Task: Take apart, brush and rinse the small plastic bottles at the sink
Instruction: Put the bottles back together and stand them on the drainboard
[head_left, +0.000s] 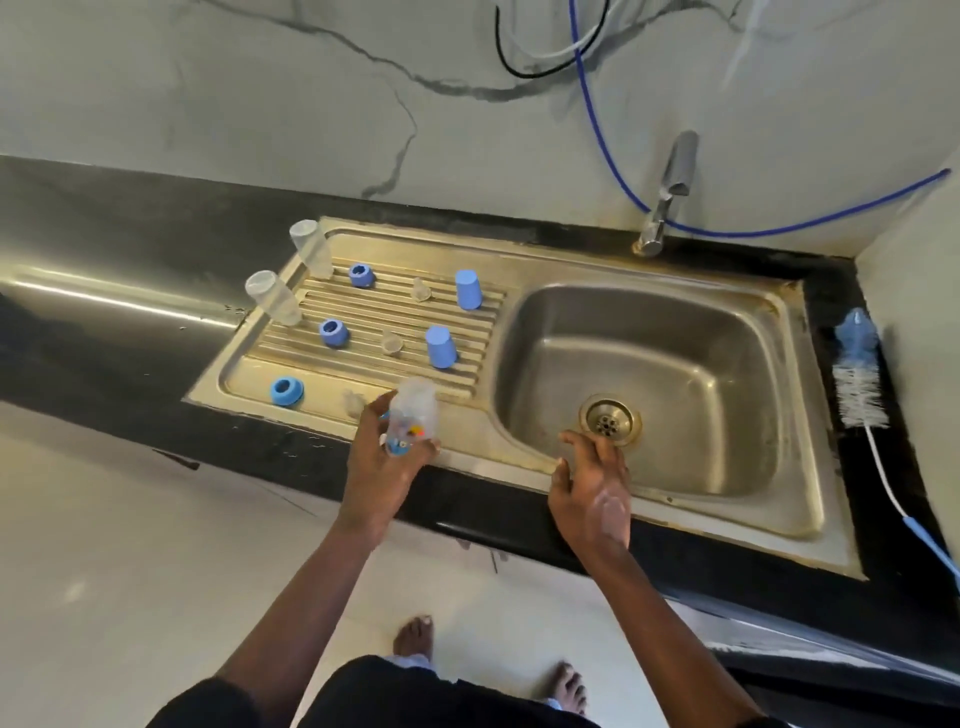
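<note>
Two hands: both reach past the front edge of the black desk (104, 374), lower middle of the frame.
Left hand (382, 460): its grip is curled round a clear bottle (415, 402) with a printed side, held over the drainboard's front right corner, just left of the basin (727, 364).
Right hand (592, 491): grip spread and holding nothing, fingers over the basin's near rim, close to the drain (609, 420).
Drainboard (244, 374): blue rings (332, 332), blue caps (441, 347), clear teats (392, 343) and two upturned bottles (272, 299) stand apart in rows, centre left.
Brush (857, 374): lies on the desk at the right edge, well apart from both hands.
Tap (670, 192): upper right; no running water shows.
Risk: a one-handed hold on smooth plastic may slip, dropping the bottle onto the teat just beside it; stood carelessly on the ridges, it could topple into the parts nearby.
</note>
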